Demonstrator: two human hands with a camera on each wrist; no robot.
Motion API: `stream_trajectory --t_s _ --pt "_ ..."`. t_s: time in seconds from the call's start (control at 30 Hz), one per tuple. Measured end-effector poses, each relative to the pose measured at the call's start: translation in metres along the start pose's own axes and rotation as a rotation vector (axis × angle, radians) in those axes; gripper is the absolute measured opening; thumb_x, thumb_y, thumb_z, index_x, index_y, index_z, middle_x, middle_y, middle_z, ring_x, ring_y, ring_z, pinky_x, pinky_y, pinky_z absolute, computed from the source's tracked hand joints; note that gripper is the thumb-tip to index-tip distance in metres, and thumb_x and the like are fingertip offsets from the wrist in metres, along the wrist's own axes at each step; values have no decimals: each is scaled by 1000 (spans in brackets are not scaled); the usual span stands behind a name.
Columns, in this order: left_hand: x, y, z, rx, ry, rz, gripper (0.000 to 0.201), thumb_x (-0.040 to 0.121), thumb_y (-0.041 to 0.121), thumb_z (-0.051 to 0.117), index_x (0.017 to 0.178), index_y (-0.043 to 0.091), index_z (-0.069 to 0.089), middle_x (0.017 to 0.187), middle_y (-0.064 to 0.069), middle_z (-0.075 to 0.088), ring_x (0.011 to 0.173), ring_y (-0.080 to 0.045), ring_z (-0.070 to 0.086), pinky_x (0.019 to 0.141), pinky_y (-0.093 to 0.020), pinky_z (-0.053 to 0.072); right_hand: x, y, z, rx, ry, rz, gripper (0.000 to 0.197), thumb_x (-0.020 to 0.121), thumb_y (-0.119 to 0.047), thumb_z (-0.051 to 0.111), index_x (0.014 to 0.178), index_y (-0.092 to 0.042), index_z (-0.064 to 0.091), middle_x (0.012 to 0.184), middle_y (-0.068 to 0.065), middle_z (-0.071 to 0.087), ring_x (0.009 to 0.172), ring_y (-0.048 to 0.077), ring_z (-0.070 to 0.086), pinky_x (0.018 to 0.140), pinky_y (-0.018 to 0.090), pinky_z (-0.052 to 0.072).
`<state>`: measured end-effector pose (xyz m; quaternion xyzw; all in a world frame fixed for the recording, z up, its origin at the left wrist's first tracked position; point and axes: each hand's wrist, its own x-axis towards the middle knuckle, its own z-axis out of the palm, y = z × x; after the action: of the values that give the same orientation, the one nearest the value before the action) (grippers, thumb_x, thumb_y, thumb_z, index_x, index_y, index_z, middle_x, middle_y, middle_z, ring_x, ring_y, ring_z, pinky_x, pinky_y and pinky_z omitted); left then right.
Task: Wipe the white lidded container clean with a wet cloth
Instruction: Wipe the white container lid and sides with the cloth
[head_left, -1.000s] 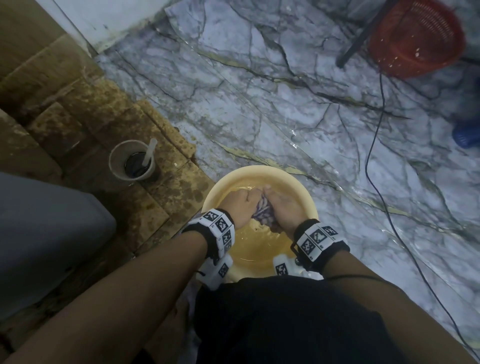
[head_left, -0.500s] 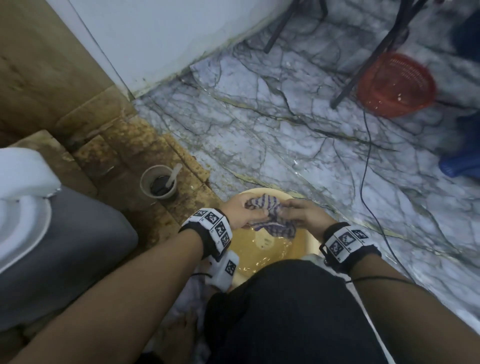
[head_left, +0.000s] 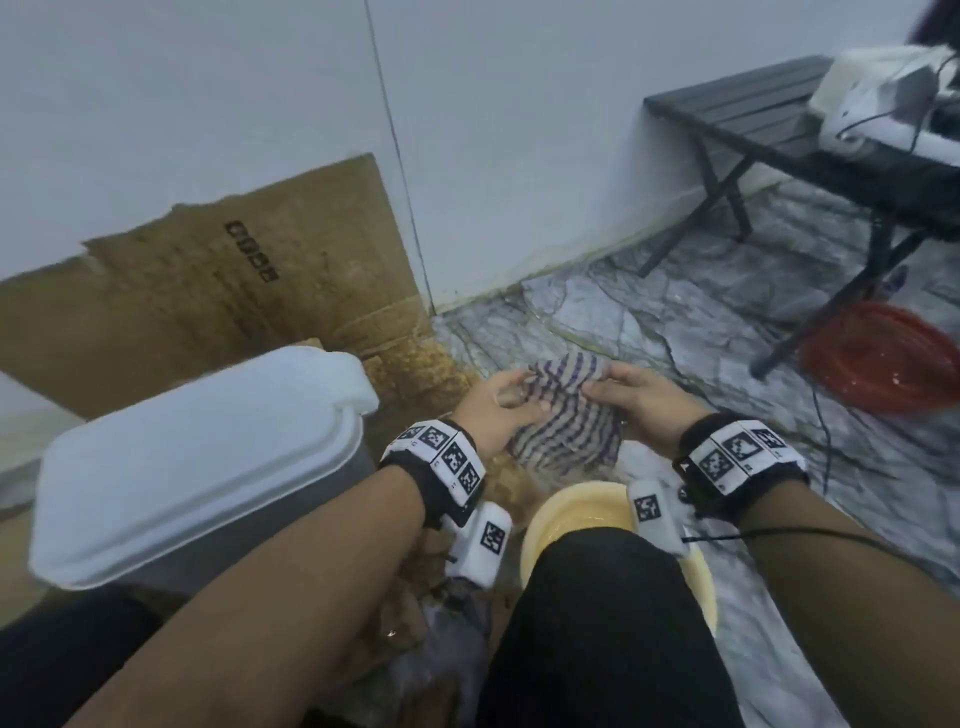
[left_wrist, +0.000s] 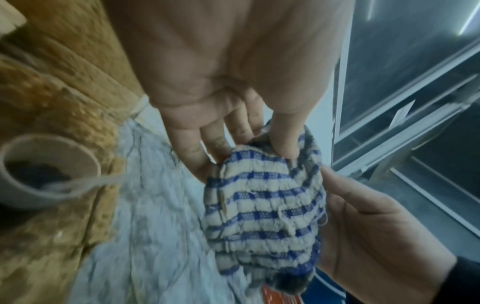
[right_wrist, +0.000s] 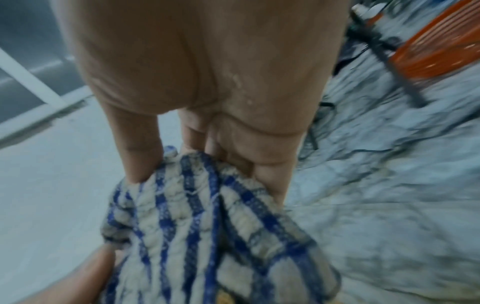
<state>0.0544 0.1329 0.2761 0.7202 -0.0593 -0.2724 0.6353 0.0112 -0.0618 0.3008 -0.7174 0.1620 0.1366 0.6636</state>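
Both hands hold a wet blue-and-white striped cloth (head_left: 563, 415) in the air beyond the yellow basin (head_left: 582, 501). My left hand (head_left: 501, 410) pinches the cloth's left edge, seen close as the cloth (left_wrist: 262, 209) in the left wrist view. My right hand (head_left: 631, 397) pinches its right edge; the cloth (right_wrist: 207, 226) hangs from thumb and fingers in the right wrist view. The grey container with the white lid (head_left: 192, 457) stands shut to the left of my left forearm, untouched.
Soaked cardboard (head_left: 218, 291) leans on the white wall behind the container. A paper cup (left_wrist: 49, 170) with dark contents sits on the cardboard. A black bench (head_left: 769, 130) and a red basket (head_left: 883, 358) stand at right on the marble floor. A black cable (head_left: 821, 415) crosses the floor.
The hands have lifted the cloth out of the basin and spread it between them. My view has swung up and left, bringing the container's white lid fully into sight.
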Motion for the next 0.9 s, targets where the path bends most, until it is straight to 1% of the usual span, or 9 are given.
stream_trajectory --t_s 0.07,0.13,0.2,0.3,0.43,0.67,0.73,0.83,0.9 --pt "-20 18 -27 -12 78 31 55 86 18 70 136 15 48 107 0 60 114 -22 60 94 -33 50 4 -34 26 -14 -46 -54 38 80 -18 71 111 2 58 109 25 64 98 34 62 92 50 46" --pt "-43 31 -55 -38 147 39 58 85 25 72 136 19 47 129 -8 58 117 -25 58 99 -47 49 6 -65 56 -48 -105 -104 14 87 -8 65 99 -3 59 99 21 65 91 32 63 87 45 48" --pt "-65 39 -86 -100 212 61 53 87 19 69 135 16 47 124 -10 60 108 -24 62 88 -45 56 10 -92 86 -80 -168 -147 3 90 -5 61 90 -8 62 91 14 69 84 29 66 84 42 51" --pt "-103 42 -129 -178 262 97 42 90 5 63 130 13 49 87 -5 65 76 -13 68 62 -30 58 10 -126 137 -141 -226 -213 5 89 -5 62 86 -9 61 89 13 69 80 26 67 77 37 54" --pt "-151 37 -181 -105 404 71 43 90 5 63 128 18 51 96 -6 66 94 -24 67 84 -39 56 1 -149 205 -187 -254 -264 9 90 -8 62 82 -12 61 83 6 69 74 18 67 59 26 53" --pt "-208 -10 -258 76 752 90 27 86 10 67 109 21 62 94 -4 69 84 -20 65 67 -28 52 -1 -144 284 -380 75 -523 16 91 -23 62 105 -22 54 102 0 63 89 19 65 78 33 54" --pt "-220 -29 -276 130 865 85 25 84 9 69 105 23 62 92 0 67 85 -20 64 72 -29 52 -1 -131 301 -652 20 -633 21 91 -28 60 111 -23 54 105 -1 63 91 20 63 79 32 52" --pt "-233 -54 -298 199 938 28 32 80 14 72 108 26 61 103 1 63 97 -21 60 88 -37 52 7 -106 324 -1124 -278 -652 36 88 -35 61 121 -21 60 118 6 64 106 25 58 88 31 46" --pt "-240 -69 -308 221 913 -55 46 73 29 76 115 33 58 117 0 60 107 -20 57 95 -41 49 19 -97 332 -1258 -236 -668 48 87 -48 54 129 -25 55 128 6 60 116 25 54 97 37 45"
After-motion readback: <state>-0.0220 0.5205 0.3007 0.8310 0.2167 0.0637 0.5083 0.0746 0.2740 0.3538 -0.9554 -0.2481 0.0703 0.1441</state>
